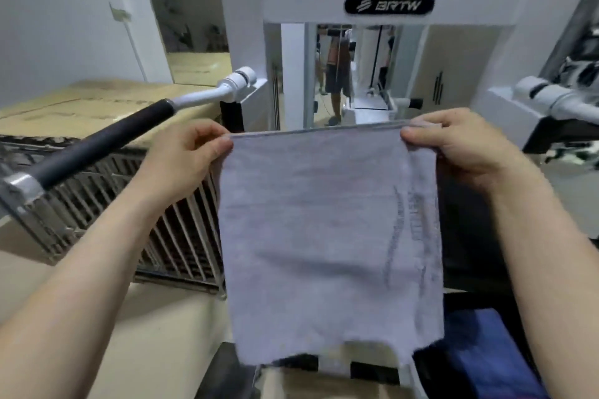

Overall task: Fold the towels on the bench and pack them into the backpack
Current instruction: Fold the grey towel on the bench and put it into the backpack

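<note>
We hold the towel [327, 236] up mid-air before the white machine [389, 3], hanging limp. It looks soft, light, floppy; best taken at the top corners. Left hand [191, 155] pinches the top-left corner, right hand [453, 142] pinches the top-right. Backpack can't be identified.

Gym: white weight machine [389, 6], mirror [337, 74]

Both bare forearms reach forward and up from the lower corners of the view, well apart. The left hand [189, 152] pinches the upper left corner of the towel [324, 220], thumb against curled fingers, knuckles up. The right hand [453, 142] pinches the upper right corner, thumb on the near face; its fingers seem folded behind the cloth, mostly hidden.
</note>
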{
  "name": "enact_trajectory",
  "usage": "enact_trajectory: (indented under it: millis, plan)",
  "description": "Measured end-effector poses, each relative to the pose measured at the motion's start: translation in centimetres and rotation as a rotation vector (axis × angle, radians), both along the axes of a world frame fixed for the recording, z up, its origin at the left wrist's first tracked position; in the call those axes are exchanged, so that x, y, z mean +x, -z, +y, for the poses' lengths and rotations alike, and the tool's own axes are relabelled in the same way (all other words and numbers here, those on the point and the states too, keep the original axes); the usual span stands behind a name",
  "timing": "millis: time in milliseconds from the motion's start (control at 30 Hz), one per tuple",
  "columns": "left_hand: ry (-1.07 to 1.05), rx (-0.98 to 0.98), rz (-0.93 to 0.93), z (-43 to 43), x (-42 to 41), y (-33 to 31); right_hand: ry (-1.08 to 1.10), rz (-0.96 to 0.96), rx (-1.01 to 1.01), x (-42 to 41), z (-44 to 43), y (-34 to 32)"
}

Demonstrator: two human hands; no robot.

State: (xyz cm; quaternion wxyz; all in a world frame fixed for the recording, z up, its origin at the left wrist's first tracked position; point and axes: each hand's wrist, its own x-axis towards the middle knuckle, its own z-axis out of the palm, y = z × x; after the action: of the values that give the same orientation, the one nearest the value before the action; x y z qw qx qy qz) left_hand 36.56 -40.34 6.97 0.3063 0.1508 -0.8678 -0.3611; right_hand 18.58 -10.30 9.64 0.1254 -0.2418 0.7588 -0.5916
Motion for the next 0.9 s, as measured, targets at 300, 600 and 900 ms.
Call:
enact_trajectory:
  millis: [300, 600, 900]
  plan:
    - [-0.276, -0.276, -0.101, -1.0, -15.5, 2.3, 0.231, 0.153, 0.378, -12.2, -3.9, 2.9]
    - [-0.226, 0.102, 0.012, -2.2, -22.4, 2.2, 0.401, 0.605, 0.478, -17.5, -6.8, 3.8]
    - [-0.063, 0.173, 0.199, 0.6, -12.6, 2.6, 0.24, 0.708, 0.349, -8.9, -0.5, 3.6]
